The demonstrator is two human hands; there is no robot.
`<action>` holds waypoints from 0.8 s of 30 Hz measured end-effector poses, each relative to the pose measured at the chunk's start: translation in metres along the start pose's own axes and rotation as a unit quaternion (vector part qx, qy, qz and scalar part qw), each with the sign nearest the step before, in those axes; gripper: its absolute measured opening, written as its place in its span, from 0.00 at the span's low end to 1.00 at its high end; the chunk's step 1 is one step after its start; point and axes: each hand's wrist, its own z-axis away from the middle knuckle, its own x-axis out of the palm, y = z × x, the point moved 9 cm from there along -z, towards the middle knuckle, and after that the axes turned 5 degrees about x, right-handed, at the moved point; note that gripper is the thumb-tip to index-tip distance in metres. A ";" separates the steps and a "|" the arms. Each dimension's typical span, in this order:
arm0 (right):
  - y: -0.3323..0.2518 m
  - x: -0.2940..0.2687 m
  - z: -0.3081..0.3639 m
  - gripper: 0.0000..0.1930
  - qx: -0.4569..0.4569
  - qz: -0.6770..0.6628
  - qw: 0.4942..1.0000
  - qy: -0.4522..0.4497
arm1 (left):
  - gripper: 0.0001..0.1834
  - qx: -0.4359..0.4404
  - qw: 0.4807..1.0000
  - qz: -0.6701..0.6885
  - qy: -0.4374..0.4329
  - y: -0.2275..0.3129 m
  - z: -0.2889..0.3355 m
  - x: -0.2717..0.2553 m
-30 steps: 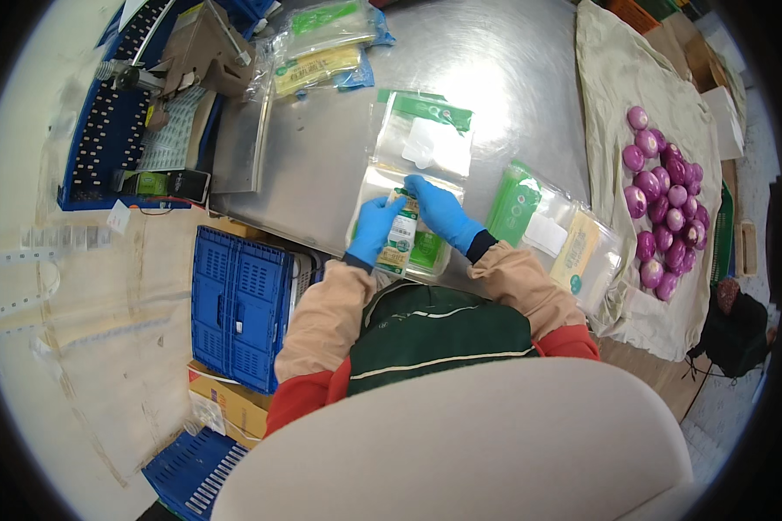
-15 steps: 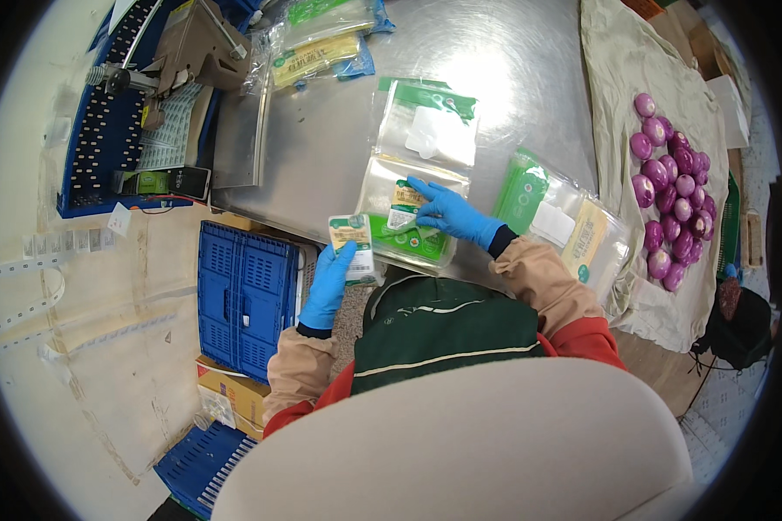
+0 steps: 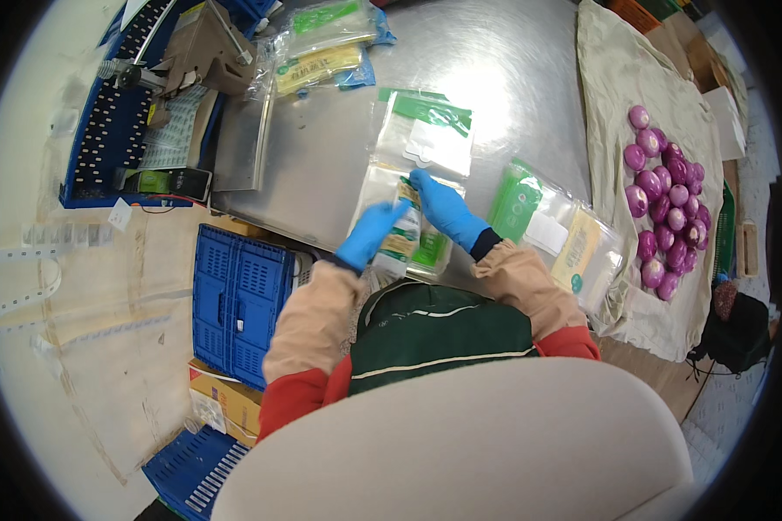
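Note:
My left hand (image 3: 374,234), in a blue glove, is closed on a small stack of printed labels (image 3: 397,243), tilted over the bags; its fingers are somewhat blurred. My right hand (image 3: 448,213), also gloved in blue, has its fingertips pinched at the label's upper end. Beneath both hands lie clear plastic bags (image 3: 369,193) with a green band, at the steel table's near edge. The label seen lying on the top bag is now hidden. Beyond them is another clear bag with a green band (image 3: 450,115) and a white patch.
Green-banded bags (image 3: 517,201) lie to the right, and wrapped bag packs (image 3: 322,65) at the far left. Several purple onions (image 3: 666,195) rest on a beige cloth (image 3: 604,95). A brown metal device (image 3: 202,48) stands in a blue crate (image 3: 96,139). Folded blue crates (image 3: 239,300) stand below left.
My left hand has moved right and up with the label stack, over the bags. My right hand has gone from flat fingers on the bag's label to a pinch beside the left hand.

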 end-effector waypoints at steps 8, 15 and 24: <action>-0.030 0.010 0.043 0.27 -0.188 0.101 0.969 -0.128 | 0.22 0.029 0.999 0.030 -0.003 0.012 0.121 -0.039; -0.003 0.014 0.029 0.10 -0.153 -0.019 0.981 -0.117 | 0.17 0.060 0.993 0.027 0.095 0.004 0.108 -0.050; 0.045 -0.128 -0.020 0.22 0.024 -0.361 0.894 0.265 | 0.13 0.071 0.997 -0.015 -0.006 0.058 0.037 0.028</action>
